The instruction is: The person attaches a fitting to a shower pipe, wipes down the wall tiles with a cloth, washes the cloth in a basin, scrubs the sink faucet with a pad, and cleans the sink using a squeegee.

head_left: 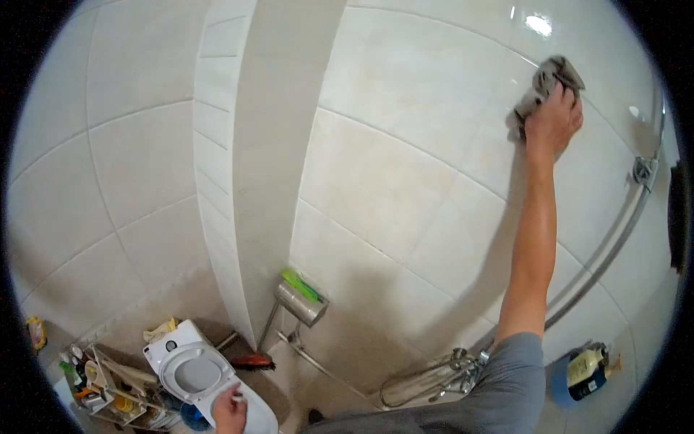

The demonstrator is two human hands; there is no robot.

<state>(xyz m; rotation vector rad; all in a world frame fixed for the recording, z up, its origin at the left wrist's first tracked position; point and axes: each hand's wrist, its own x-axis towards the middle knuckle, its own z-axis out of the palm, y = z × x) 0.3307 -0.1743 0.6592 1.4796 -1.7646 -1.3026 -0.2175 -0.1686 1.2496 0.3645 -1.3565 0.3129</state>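
High on the tiled wall at the upper right, my right hand presses a crumpled grey-brown cloth flat against the tiles, its fingers closed over it. The right arm is stretched upward. My left hand hangs low at the bottom, in front of the toilet; its fingers look curled, and whether anything small is in them is hidden.
A shower hose and its holder run down the right side. Below are the mixer tap and a bottle. A metal paper holder, a red brush and a cluttered shelf stand lower left.
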